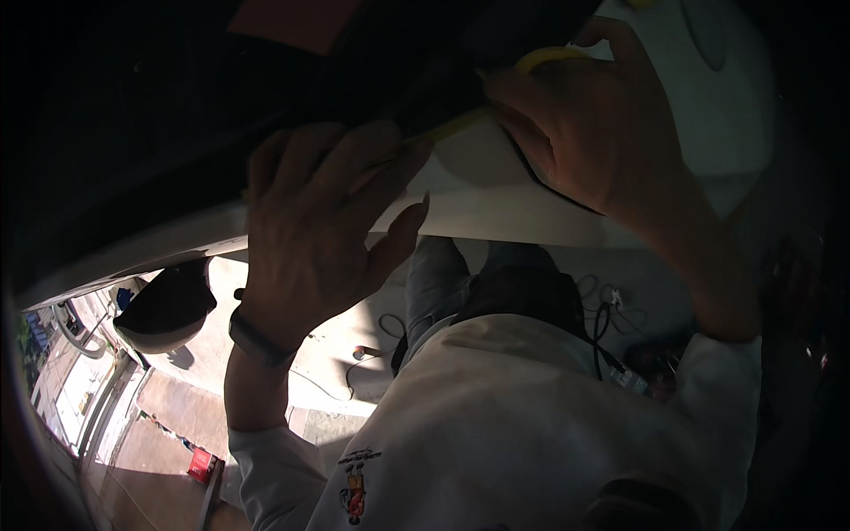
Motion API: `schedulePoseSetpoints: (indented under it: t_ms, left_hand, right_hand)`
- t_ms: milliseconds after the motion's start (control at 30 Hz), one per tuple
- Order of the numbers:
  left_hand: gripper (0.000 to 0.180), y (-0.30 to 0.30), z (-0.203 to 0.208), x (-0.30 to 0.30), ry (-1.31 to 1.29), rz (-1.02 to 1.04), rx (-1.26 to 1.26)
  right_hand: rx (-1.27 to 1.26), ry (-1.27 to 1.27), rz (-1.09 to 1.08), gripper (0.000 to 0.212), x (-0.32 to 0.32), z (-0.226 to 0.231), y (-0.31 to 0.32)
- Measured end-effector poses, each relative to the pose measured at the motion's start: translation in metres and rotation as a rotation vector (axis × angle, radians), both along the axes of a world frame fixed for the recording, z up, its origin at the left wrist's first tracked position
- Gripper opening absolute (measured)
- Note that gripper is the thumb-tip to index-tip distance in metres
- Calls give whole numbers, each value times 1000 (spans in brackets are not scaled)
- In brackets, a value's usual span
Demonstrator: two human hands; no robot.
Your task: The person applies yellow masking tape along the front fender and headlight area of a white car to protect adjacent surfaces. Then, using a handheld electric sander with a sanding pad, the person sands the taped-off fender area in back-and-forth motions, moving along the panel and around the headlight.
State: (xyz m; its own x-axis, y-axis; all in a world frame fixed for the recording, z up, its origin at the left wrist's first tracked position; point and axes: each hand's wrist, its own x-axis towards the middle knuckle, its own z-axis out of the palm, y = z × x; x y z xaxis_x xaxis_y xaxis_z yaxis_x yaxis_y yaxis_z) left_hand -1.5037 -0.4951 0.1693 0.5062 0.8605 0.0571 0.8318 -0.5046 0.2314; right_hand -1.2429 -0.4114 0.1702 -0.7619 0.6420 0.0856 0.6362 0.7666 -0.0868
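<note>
The left hand [310, 208] is laid back-up at the strip's near end, its fingers loosely spread and the thumb held apart (the palm is hidden). In the right hand [606, 128], the yellow roll [551, 57] appears to be pinched by bent fingers, though the exact hold is lost in shadow. Between the hands, a yellow strip [460, 124] is seen along the edge of the white panel [482, 212]. That stretch is judged to be laid; whether it is fully pressed down cannot be told. With the roll in hand, the work is judged unfinished; any remaining edge is hidden by darkness. Beyond, a mirror [164, 310] and floor [341, 327] are seen.
</note>
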Motion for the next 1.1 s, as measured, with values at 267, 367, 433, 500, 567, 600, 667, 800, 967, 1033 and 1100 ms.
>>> schedulePoseSetpoints:
  t_ms: [267,367,433,500,567,600,667,800,967,1033,1100]
  left_hand:
    - [48,4,2,13,-13,18,-10]
    - [46,6,2,17,-24,17,-4]
    - [46,7,0,19,-31,9,9]
    - [46,8,-2,22,-50,14,8]
    - [43,9,-6,26,-75,20,21]
    - [41,9,-8,27,-88,25,32]
    - [40,8,-9,29,-88,35,45]
    - [44,0,-7,26,-26,56,32]
    - [47,-8,-4,24,16,63,24]
    - [46,-7,-3,23,27,60,34]
    - [45,-4,-1,22,33,57,35]
  right_hand:
    - [-172,-56,89,8,2,17,18]
    - [-179,-41,93,8,-1,20,20]
    - [-151,-38,91,9,-3,22,21]
    - [-104,-96,86,10,-7,24,22]
    - [-203,-138,93,10,-4,31,25]
    - [-231,-145,94,11,-4,32,25]
    - [-265,-143,94,11,-5,34,28]
    - [-308,-120,108,13,-5,38,29]
    - [-264,-189,102,15,2,46,21]
    - [-237,-177,119,14,2,45,23]
    - [-225,-117,147,12,-3,39,30]
